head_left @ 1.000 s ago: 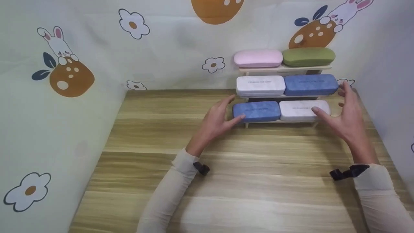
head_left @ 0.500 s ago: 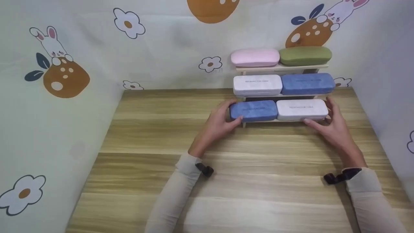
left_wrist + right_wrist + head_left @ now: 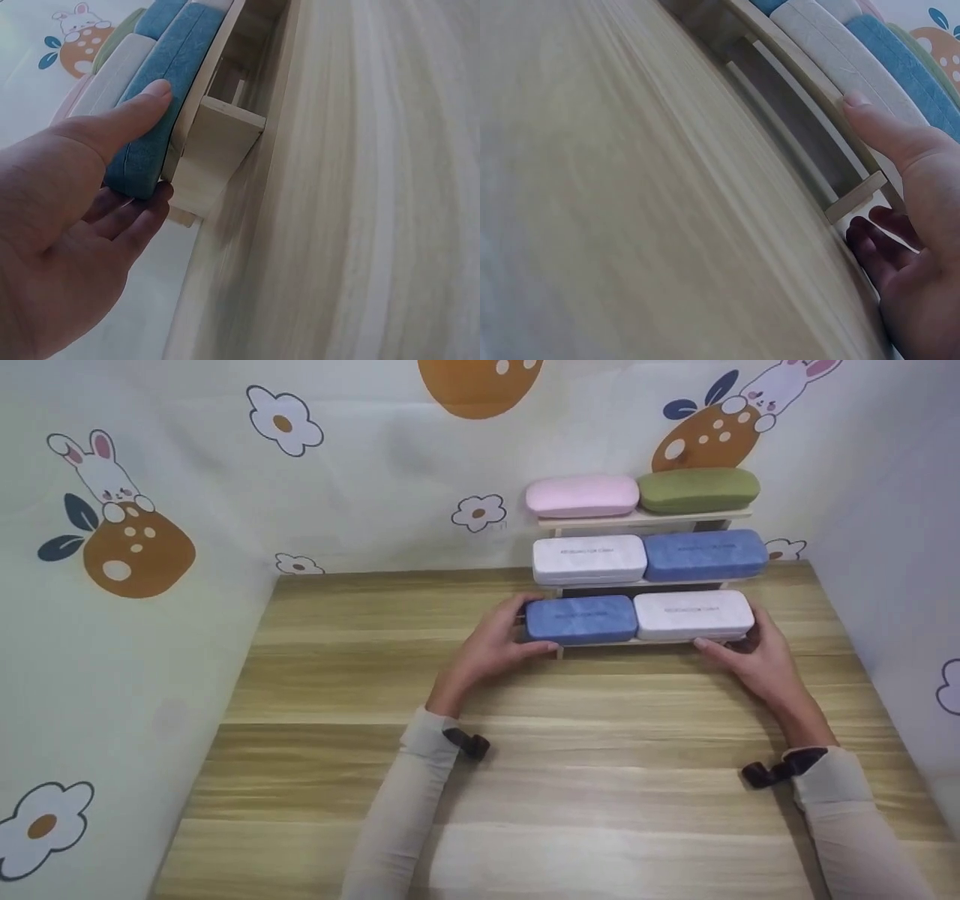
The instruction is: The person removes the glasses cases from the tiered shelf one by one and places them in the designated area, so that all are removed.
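In the head view a three-tier wooden rack (image 3: 645, 519) bears glasses cases. On its bottom tier a blue glasses case (image 3: 581, 619) lies end to end with a white glasses case (image 3: 694, 613). My left hand (image 3: 491, 641) holds the blue case's left end, thumb along its front and fingers bent around the end. At the opposite end my right hand (image 3: 765, 660) touches the white case, thumb at its lower front. In the right wrist view some of that hand's fingers (image 3: 874, 247) hang loosely below the tier; its index finger is mostly hidden.
A white case (image 3: 589, 559) and a blue case (image 3: 706, 554) sit on the middle tier. Pink (image 3: 582, 496) and green (image 3: 699, 490) cases lie on top. The rack stands on a wood-grain table (image 3: 585, 780), near the patterned back wall (image 3: 375, 487).
My right hand has come down from beside the middle tier to the white case's right end. My left thumb has slipped slightly lower on the blue case. The view has shifted a little.
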The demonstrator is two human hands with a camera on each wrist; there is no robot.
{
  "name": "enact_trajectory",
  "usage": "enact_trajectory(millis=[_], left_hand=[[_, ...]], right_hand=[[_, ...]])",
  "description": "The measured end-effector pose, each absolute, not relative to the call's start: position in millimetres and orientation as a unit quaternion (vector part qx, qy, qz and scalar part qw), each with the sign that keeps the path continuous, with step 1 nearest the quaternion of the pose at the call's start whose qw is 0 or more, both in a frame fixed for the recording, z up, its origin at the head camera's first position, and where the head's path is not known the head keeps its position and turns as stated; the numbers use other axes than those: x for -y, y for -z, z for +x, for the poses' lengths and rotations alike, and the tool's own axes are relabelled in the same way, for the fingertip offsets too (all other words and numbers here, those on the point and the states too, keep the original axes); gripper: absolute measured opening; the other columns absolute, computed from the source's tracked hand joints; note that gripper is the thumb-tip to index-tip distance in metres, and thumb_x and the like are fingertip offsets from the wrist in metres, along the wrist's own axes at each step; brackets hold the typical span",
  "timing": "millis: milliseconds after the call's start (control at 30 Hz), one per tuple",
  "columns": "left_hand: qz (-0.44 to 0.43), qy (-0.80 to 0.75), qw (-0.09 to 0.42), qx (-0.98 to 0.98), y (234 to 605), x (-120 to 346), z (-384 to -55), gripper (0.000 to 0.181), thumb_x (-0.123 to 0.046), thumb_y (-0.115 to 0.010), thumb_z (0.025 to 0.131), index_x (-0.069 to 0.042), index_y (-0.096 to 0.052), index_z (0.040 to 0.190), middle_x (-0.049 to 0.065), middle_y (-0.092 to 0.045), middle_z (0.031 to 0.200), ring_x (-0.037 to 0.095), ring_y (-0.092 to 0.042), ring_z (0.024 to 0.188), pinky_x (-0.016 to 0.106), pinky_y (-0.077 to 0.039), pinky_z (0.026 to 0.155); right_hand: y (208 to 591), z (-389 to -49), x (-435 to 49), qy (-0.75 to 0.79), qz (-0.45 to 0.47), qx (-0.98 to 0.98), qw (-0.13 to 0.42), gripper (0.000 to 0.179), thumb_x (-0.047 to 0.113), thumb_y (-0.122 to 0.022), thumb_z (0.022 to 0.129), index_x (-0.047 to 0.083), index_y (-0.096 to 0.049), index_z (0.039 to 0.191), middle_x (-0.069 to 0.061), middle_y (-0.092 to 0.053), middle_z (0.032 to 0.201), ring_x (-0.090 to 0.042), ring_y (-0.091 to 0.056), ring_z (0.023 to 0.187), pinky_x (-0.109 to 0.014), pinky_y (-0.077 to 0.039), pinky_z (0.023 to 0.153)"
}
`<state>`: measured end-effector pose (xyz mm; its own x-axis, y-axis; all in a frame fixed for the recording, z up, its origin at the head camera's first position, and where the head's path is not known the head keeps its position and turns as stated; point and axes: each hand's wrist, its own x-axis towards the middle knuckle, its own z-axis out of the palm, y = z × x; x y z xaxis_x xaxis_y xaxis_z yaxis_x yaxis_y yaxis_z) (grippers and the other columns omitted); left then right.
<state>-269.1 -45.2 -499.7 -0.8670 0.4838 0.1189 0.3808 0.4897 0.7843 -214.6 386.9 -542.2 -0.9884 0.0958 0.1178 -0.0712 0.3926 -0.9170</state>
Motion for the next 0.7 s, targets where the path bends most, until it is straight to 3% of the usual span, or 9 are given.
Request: enact_trajectory(millis=[133,367,700], left_hand=[[0.248,-0.461,0.06,-0.85,502.8,46.2,-269.8,0.09,-0.047,-0.091,0.086,-0.013,-0.049,0.158,0.007,-0.058,0.158,0.022,-0.056,0.146,0.037,-0.045,0.128],[0.246,-0.503,0.038,-0.828,513.4,47.4,-269.3,0.083,-0.038,-0.093,0.087,-0.013,-0.052,0.155,0.007,-0.06,0.154,0.022,-0.06,0.142,0.034,-0.049,0.124],[0.233,-0.555,-0.004,-0.798,518.4,43.9,-263.2,0.083,-0.02,-0.097,0.081,-0.001,-0.058,0.151,0.014,-0.063,0.151,0.026,-0.063,0.138,0.027,-0.056,0.116]], right_hand=[[543.0,-215.1,-388.1,-0.545,-0.012,0.836,0.069,0.098,0.016,-0.091,0.09,0.013,-0.033,0.169,-0.013,-0.049,0.163,-0.011,-0.051,0.145,-0.004,-0.043,0.113],[545.6,-216.1,-388.6,-0.557,-0.005,0.826,0.086,0.091,0.013,-0.091,0.089,0.013,-0.042,0.164,-0.006,-0.056,0.153,-0.004,-0.055,0.135,-0.006,-0.046,0.109],[548.9,-213.0,-386.0,-0.572,0.009,0.814,0.102,0.088,0.004,-0.09,0.088,0.011,-0.044,0.164,0.002,-0.06,0.146,-0.003,-0.057,0.133,-0.007,-0.046,0.111]])
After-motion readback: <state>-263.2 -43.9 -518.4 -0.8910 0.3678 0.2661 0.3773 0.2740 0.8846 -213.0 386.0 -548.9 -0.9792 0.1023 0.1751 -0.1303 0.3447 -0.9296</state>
